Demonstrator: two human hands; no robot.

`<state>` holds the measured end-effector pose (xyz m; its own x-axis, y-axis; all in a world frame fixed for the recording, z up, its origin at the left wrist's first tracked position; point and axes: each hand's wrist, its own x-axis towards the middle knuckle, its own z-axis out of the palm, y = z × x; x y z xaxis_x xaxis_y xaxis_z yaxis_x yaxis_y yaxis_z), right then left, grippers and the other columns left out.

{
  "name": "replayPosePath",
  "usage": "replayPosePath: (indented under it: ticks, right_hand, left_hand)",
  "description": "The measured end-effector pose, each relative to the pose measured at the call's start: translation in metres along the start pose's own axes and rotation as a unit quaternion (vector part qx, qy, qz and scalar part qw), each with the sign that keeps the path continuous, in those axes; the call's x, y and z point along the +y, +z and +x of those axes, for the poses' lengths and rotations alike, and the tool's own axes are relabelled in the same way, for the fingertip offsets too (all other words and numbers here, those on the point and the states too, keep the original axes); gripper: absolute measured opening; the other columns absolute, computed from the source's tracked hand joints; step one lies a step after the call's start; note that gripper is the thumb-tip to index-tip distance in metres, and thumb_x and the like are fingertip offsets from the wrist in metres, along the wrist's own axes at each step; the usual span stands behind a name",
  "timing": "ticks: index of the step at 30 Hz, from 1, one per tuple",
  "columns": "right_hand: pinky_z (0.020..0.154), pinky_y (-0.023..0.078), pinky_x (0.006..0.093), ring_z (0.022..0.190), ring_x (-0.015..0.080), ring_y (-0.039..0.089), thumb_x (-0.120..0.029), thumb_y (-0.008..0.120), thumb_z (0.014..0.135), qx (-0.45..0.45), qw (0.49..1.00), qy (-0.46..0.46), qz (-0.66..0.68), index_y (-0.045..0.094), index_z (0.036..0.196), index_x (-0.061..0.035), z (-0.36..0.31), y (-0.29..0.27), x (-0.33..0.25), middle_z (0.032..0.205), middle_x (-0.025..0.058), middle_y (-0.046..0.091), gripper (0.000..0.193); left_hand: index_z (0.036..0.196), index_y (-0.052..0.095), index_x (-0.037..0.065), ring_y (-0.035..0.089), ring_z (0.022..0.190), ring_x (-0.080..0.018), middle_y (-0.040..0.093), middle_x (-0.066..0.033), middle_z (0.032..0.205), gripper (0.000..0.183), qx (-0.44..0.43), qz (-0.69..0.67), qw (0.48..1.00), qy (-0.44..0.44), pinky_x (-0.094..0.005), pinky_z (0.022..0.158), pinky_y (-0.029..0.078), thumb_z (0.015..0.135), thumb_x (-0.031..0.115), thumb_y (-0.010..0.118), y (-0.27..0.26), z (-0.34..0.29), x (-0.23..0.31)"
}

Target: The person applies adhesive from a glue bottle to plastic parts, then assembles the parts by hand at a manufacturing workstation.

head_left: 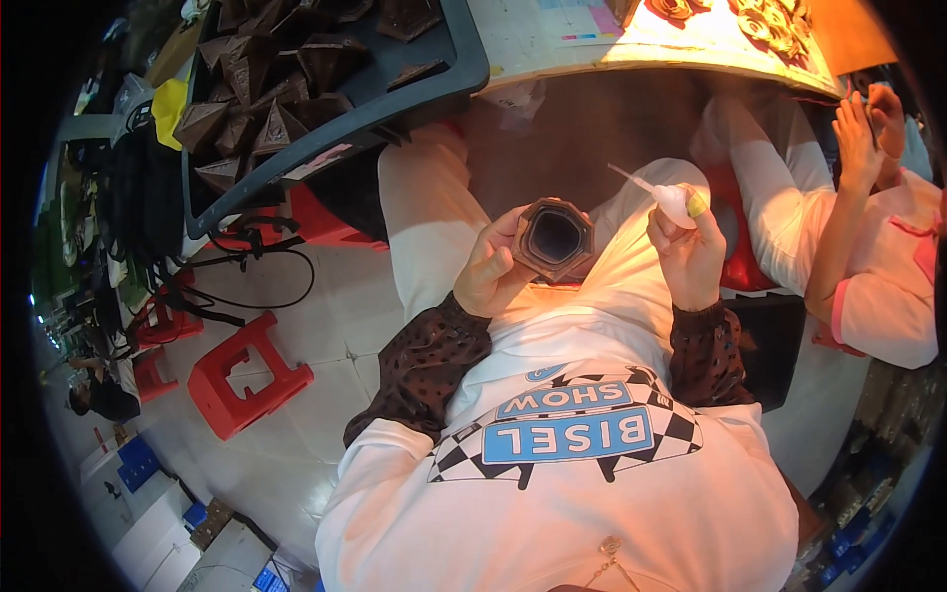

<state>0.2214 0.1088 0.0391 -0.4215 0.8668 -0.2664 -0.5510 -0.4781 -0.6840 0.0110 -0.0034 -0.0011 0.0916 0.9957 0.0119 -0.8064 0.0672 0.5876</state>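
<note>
Brown, hard-looking, faceted: one hollow many-sided piece (533, 259), its dark opening turned up towards us; foreshortening hides its long axis. Location: over the lap, gripped at its near left side by the left hand (490, 268), thumb and fingers closed on it.

Item two: one translucent whitish bottle (675, 205), yellow patch at its base, clamped in the right hand (688, 259). Its long axis slants; the thin nozzle (632, 178) points left and away from the body, its tip near the piece but apart.

Outward, we list sheer dark spotted cuffs (424, 365); a grey rimmed tray (456, 69) heaped with angular brown pieces (281, 84); a red stool (235, 380) on glossy tiles (340, 414).
</note>
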Motion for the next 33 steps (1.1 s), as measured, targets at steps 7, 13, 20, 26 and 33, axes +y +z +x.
replayPosePath:
  ticks: [7, 13, 20, 26, 33]
  right_hand:
    - [0.055, 0.035, 0.0229, 0.060, 0.0124, 0.041, -0.026, 0.054, 0.091, -0.070, 0.996, 0.000, -0.055, 0.050, 0.106, 0.0014, 0.008, 0.011, -0.004, 0.075, 0.0054, 0.050, 0.032]
    - [0.070, 0.045, 0.0241, 0.077, 0.0158, 0.057, -0.023, 0.063, 0.086, -0.119, 0.983, 0.006, -0.141, 0.046, 0.116, 0.0035, 0.014, 0.033, -0.011, 0.098, 0.0142, 0.060, 0.043]
    - [0.085, 0.046, 0.0299, 0.096, 0.0193, 0.059, -0.017, 0.059, 0.088, -0.172, 0.960, -0.019, -0.219, 0.046, 0.120, 0.0025, 0.037, 0.056, -0.012, 0.108, 0.0155, 0.060, 0.040]
    - [0.072, 0.042, 0.0216, 0.077, 0.0074, 0.049, -0.015, 0.064, 0.084, -0.131, 0.927, -0.150, -0.318, 0.057, 0.103, 0.0042, 0.081, 0.080, -0.012, 0.089, 0.0033, 0.055, 0.028]
    - [0.055, 0.039, 0.0258, 0.058, 0.0114, 0.043, -0.024, 0.074, 0.070, -0.082, 0.788, -0.303, -0.529, 0.064, 0.088, 0.0014, 0.153, 0.084, 0.000, 0.067, 0.0035, 0.049, 0.033]
  left_hand:
    - [0.135, 0.028, -0.003, 0.028, 0.132, -0.0374, 0.036, -0.0242, 0.135, 0.082, 0.000, -0.107, 0.994, -0.009, -0.0460, 0.097, 0.044, 0.078, 0.040, 0.069, -0.008, -0.002, -0.002]
    - [0.136, 0.027, -0.001, 0.023, 0.133, -0.0411, 0.033, -0.0239, 0.137, 0.077, 0.010, -0.182, 0.983, -0.020, -0.0493, 0.096, 0.044, 0.082, 0.037, 0.065, -0.014, -0.005, -0.004]
    - [0.129, 0.036, 0.003, 0.052, 0.114, -0.0276, 0.047, -0.0145, 0.124, 0.064, 0.056, -0.126, 0.990, -0.008, -0.0429, 0.090, 0.050, 0.084, 0.040, 0.062, -0.009, -0.008, -0.005]
    - [0.122, 0.038, 0.002, 0.054, 0.109, -0.0247, 0.049, -0.0139, 0.120, 0.059, 0.109, -0.097, 0.989, -0.006, -0.0395, 0.087, 0.052, 0.085, 0.042, 0.061, -0.002, -0.006, 0.001]
    - [0.114, 0.041, 0.001, 0.058, 0.103, -0.0228, 0.054, -0.0149, 0.112, 0.054, 0.141, -0.016, 0.990, -0.012, -0.0356, 0.083, 0.055, 0.086, 0.044, 0.058, 0.007, -0.011, 0.011]
